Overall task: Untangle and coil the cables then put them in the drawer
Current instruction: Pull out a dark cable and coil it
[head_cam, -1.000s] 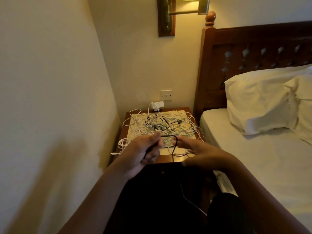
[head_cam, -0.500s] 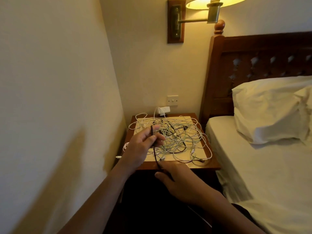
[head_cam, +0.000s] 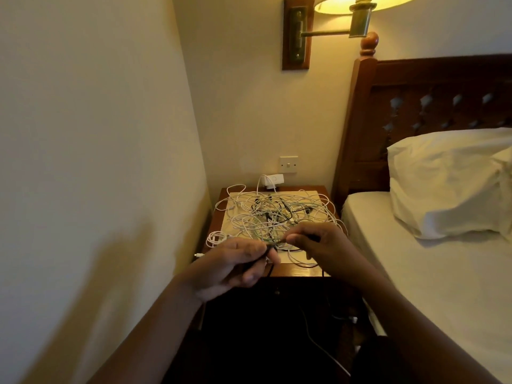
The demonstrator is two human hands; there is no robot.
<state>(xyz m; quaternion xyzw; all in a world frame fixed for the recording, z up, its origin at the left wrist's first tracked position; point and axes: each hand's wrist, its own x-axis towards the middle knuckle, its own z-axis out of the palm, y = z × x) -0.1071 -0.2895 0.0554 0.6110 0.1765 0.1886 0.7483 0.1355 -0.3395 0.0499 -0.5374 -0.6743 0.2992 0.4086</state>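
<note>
The left hand (head_cam: 235, 261) and right hand (head_cam: 318, 245) both pinch one thin dark cable (head_cam: 273, 241) over the white-and-black cable tangle (head_cam: 277, 214) on the wooden tabletop (head_cam: 300, 271). Yank it and the knot probably tightens.

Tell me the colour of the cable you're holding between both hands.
Black, or very dark; the cable shows best in the head view.
</note>
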